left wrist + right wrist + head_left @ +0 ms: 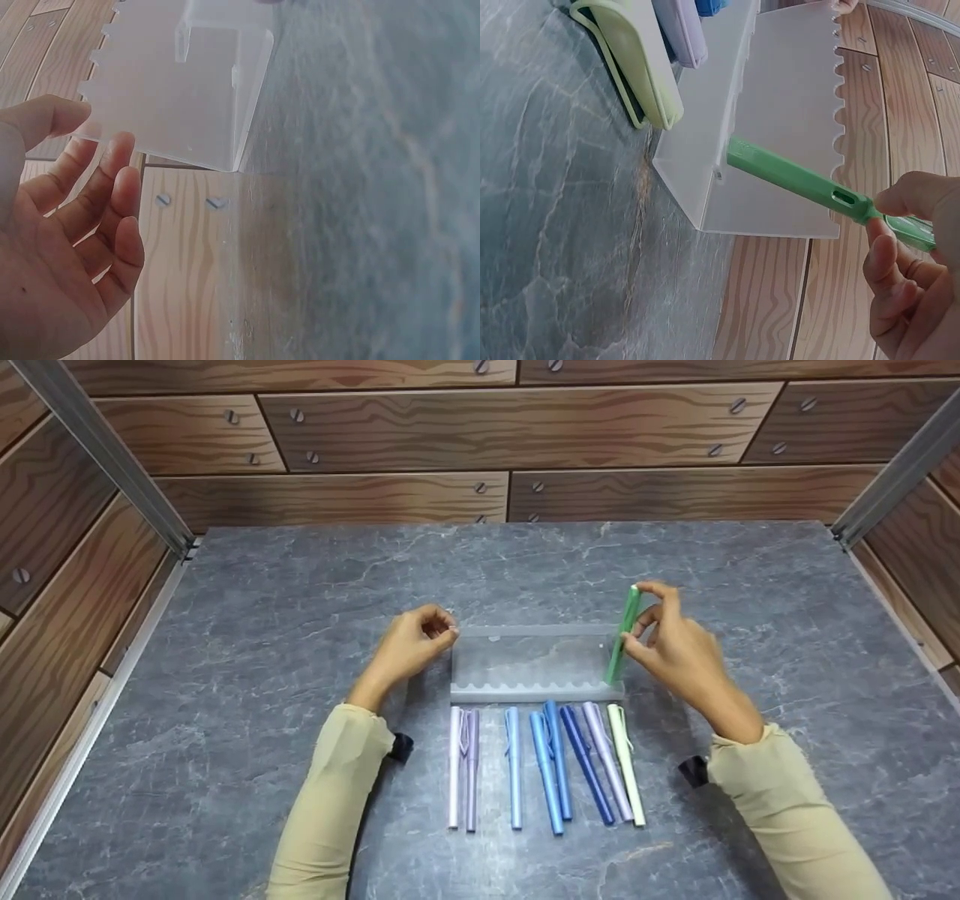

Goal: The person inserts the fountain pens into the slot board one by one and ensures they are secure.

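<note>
A clear plastic pen stand (pixel 536 660) with a scalloped front ledge and back edge is on the table between my hands. My left hand (pixel 420 641) pinches its upper left corner; in the left wrist view, the thumb and forefinger meet at the panel's edge while the other fingers curl loosely. With the fingers of my right hand (pixel 679 649), I hold a green pen (pixel 625 634) almost upright at the stand's right end. Its lower end is at the ledge in the right wrist view, and an oval slot (pixel 844 196) shows in its barrel.
Several clipped pens lie in a row before the stand: purple (pixel 472 772) and pale lilac (pixel 454 772) at left, blues (pixel 514 772) in the middle, lavender (pixel 607 765) and pale green (pixel 628 769) at right. Wood-patterned walls (pixel 517 427) bound the grey marbled table (pixel 225 697).
</note>
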Available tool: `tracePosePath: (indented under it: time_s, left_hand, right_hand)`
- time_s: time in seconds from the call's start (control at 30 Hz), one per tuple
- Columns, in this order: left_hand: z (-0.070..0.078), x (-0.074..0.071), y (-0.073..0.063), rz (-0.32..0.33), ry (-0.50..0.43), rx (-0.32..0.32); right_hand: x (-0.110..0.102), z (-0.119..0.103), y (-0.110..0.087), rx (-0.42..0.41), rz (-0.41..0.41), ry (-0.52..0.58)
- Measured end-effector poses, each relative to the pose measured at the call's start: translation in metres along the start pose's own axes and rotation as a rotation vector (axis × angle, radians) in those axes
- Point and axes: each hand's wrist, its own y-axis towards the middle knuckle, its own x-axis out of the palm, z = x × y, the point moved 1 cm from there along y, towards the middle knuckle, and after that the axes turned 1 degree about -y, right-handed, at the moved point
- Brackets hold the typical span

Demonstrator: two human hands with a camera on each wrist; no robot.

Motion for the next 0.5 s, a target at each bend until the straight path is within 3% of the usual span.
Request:
tracePosePath:
  time_s: [0.5]
  left_hand:
    - [-0.0002,-0.0005,0.0,-0.009,-0.009,-0.001]
  right_hand:
    - [0.0067,0.0006,0.0031,0.019,-0.051,-0.023]
